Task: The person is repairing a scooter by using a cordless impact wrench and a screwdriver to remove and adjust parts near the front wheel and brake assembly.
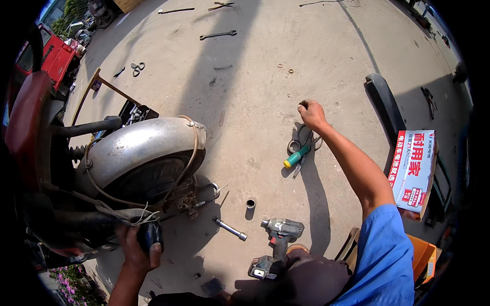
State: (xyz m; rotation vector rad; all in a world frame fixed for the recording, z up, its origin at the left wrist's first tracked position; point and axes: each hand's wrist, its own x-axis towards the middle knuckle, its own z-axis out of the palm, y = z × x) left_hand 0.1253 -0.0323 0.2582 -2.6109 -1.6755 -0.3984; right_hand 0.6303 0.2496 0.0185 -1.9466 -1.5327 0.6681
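Head view: the left hand [136, 255] is grasping a dark rounded part [151, 232] near the motorbike's metal mudguard [138, 140]; the right hand [312, 114] is curling near a green-handled tool [297, 156], whether around anything I cannot tell; a black box [150, 113] is holding small metal pieces [135, 115], and a white-and-red carton [414, 173] is displaying large red characters

One left hand [138, 252] at lower left and one right hand [313, 113] right of centre make two. Lower centre: one power tool [282, 230], one cylinder [250, 204], one metal rod [229, 229]. Upper centre: one spanner [218, 35]. Far right: one red-and-white carton [412, 168].
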